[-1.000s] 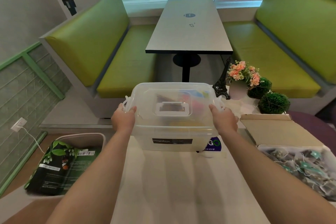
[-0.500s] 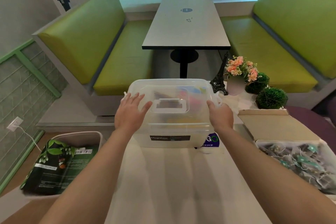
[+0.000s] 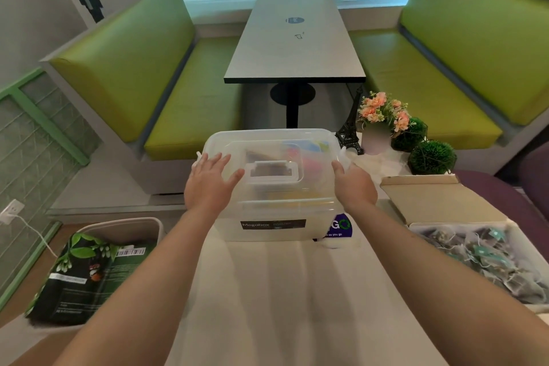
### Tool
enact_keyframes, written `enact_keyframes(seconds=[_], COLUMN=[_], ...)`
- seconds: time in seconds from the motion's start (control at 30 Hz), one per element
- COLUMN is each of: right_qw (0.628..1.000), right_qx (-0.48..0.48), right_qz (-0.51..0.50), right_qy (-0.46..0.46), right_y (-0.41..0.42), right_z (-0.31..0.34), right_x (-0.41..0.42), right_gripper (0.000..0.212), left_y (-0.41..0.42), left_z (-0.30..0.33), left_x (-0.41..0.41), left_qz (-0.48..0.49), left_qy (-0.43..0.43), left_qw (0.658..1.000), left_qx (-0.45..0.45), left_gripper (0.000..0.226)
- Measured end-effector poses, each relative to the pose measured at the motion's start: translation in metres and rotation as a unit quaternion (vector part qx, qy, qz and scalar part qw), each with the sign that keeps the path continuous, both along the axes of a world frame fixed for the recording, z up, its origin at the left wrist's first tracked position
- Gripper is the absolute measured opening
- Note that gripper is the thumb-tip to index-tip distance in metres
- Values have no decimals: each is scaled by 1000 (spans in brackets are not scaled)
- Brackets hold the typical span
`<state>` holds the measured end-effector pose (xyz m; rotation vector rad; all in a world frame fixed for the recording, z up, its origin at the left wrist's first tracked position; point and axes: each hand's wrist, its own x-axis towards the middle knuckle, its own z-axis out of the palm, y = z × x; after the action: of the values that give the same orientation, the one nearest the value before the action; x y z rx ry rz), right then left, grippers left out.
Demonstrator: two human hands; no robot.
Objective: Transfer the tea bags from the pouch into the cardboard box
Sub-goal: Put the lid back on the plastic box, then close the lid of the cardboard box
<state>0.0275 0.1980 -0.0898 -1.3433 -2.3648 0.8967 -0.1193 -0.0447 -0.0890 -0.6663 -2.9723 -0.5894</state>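
The cardboard box (image 3: 445, 205) lies open at the right, its flap folded back, and several tea bags (image 3: 487, 258) with teal tags fill its near half. A dark green pouch (image 3: 89, 273) with leaf print lies on a beige bin at the lower left. Between them stands a translucent lidded storage box (image 3: 273, 217) with a handle. My left hand (image 3: 208, 184) rests flat on its lid, fingers spread. At the lid's right edge is my right hand (image 3: 355, 186), fingers loosely extended, holding nothing.
A beige bin (image 3: 124, 229) sits under the pouch. Behind the storage box are a small Eiffel tower model (image 3: 350, 131), a pot of pink flowers (image 3: 383, 119) and two green ball plants (image 3: 432, 157). A dark table (image 3: 294, 47) and green benches stand beyond.
Both hands let go of the storage box's side handles. My left hand moved up onto the lid and spread flat; my right hand loosened at the right edge.
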Motion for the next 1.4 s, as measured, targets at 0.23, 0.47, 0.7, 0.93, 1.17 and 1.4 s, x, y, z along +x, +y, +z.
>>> enact_keyframes(seconds=[0.23,0.47,0.7,0.93,1.17,1.4], right_qw=[995,993,995,997,998,994], right_qx=[-65,-78,-70,-69,-51,-81], right_qz=[75,57,24,-21,-15,-12], right_qy=[9,64,59,-14,-38,-70], right_y=[4,16,67,153,231,274], right_z=[11,13,15,2,-25,-48], right_x=[24,78,144,211,245,258], right_gripper=[49,21,10,19,13,34], left_y=[12,62,135,213,272,304], left_z=[8,20,37,21,-30,-68], left_x=[18,73,146,213,233,242], left_qz=[39,-39,-154,-215,-117,14], left_qy=[44,30,-65,-192,-311,-404], left_qw=[997,994,972,937,932,908], left_qx=[48,93,165,199,142,107], left_gripper=[47,37,31,23,40,54])
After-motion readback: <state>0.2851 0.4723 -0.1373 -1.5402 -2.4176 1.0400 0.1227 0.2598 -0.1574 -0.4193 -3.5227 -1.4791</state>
